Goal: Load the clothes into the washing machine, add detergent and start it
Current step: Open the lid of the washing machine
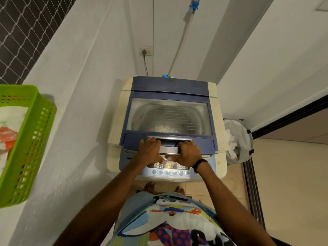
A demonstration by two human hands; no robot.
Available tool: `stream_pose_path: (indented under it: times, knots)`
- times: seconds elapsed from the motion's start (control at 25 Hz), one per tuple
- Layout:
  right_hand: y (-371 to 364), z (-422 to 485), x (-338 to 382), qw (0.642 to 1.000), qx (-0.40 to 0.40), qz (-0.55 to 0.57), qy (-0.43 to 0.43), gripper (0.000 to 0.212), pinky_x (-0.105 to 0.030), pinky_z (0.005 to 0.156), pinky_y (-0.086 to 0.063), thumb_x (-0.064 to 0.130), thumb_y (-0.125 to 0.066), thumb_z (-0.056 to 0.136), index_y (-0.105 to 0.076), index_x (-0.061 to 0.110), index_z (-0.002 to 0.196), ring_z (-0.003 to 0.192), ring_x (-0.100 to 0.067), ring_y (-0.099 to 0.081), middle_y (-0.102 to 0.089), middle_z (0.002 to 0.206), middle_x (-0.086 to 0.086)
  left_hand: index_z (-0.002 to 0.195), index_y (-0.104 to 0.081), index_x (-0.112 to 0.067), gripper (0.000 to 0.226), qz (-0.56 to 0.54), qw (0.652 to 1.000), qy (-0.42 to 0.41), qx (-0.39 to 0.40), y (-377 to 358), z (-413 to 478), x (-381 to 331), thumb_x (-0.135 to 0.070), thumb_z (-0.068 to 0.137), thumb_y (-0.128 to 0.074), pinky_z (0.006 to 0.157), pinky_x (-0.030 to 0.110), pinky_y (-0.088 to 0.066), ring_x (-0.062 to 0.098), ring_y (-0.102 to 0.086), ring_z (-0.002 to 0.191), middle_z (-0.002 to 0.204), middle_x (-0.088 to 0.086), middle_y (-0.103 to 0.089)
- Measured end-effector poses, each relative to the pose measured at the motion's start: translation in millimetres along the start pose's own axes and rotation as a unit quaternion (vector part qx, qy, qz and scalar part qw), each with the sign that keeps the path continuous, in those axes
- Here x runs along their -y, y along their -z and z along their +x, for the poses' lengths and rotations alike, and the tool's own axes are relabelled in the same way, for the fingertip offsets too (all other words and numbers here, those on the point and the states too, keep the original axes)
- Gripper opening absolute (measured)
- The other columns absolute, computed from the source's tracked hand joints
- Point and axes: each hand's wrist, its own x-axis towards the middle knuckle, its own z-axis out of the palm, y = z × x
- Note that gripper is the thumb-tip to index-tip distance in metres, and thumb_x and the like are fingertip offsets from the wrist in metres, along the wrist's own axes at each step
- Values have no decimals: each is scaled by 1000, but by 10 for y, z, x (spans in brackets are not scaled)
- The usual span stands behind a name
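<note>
Blue and cream plastic fills my feed: the washing machine [219, 107] stands against the wall, its glass-windowed lid [168, 114] lying over the drum. Left of the washing machine, well apart, a green basket [32, 139] holds white and orange clothes [12, 118]. Just beside the washing machine's right flank I see a grey laundry bag [245, 137] with white fabric in it. At the washing machine's front edge, the left hand [150, 150] and right hand [189, 153] curl their fingers over the lid handle [168, 150], both gripping it. The control panel [170, 170] lies just below them. A black wristband [199, 164] circles the right wrist.
</note>
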Motion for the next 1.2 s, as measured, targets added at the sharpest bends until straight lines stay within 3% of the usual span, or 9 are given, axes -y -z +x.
stream_pose_path:
  times: [0.16,0.28,0.36,0.44,0.56,0.68,0.8,0.96,1.2]
  knots:
    - [635,-63,-27,995,-87,-7,45,36,-40,88,-37,46,-75,74,-59,26,99,107,-26,-56,-67,99,0,102,-57,-21,54,32,994,-35,-101,656,-110,-107,-62,70,-73,97,41,-32,25,-52,112,111,2,-61]
    - [1250,27,-9,977,-196,5,81,43,-38,86,-41,47,-79,66,-63,33,103,98,-25,-61,-68,94,8,98,-55,-27,55,-17,985,-41,-169,1331,-126,-122,-68,66,-72,88,37,-29,19,-48,98,96,-4,-57]
    - [1619,149,-25,956,-270,20,110,44,-44,91,-43,51,-78,65,-66,37,105,98,-22,-60,-68,95,9,108,-56,-30,69,-2,962,-46,-269,1671,-67,-68,-78,59,-68,91,38,-30,20,-46,101,103,-2,-58]
    - [1932,340,-48,929,-355,27,100,38,-47,95,-41,53,-72,73,-68,36,107,100,-22,-60,-68,98,6,121,-56,-29,81,24,915,-29,-402,1866,62,-26,-84,61,-60,98,42,-33,25,-48,110,119,2,-58]
    - [2253,769,-5,897,-439,20,37,37,-52,109,-27,57,-48,90,-64,35,117,109,-24,-55,-65,106,0,135,-50,-28,73,13,862,10,-507,2040,474,-62,-73,78,-53,109,45,-31,27,-45,126,135,4,-52]
    - [2458,1228,11,882,-471,9,12,42,-51,115,-15,53,-30,99,-59,34,124,120,-24,-48,-59,115,-3,148,-35,-30,71,5,866,19,-499,2277,944,-50,-69,90,-39,119,48,-18,28,-32,142,150,6,-41]
    - [2757,1623,-45,901,-434,9,19,44,-50,114,-15,50,-26,101,-57,32,127,123,-26,-45,-57,120,-7,150,-31,-30,71,14,882,17,-471,2615,1334,78,-71,91,-31,120,47,-16,28,-29,144,152,5,-39]
    - [3043,2022,-85,924,-380,19,19,47,-49,112,-16,51,-21,99,-56,32,125,125,-28,-43,-56,125,-10,146,-33,-30,69,17,902,18,-432,2952,1721,139,-69,90,-31,120,48,-16,29,-31,141,148,7,-42]
    - [3042,2176,-118,921,-387,31,21,46,-49,115,-15,50,-20,99,-56,32,122,125,-27,-42,-56,122,-8,146,-32,-29,68,9,908,9,-418,3001,1828,190,-67,90,-34,120,49,-14,31,-29,141,149,9,-40]
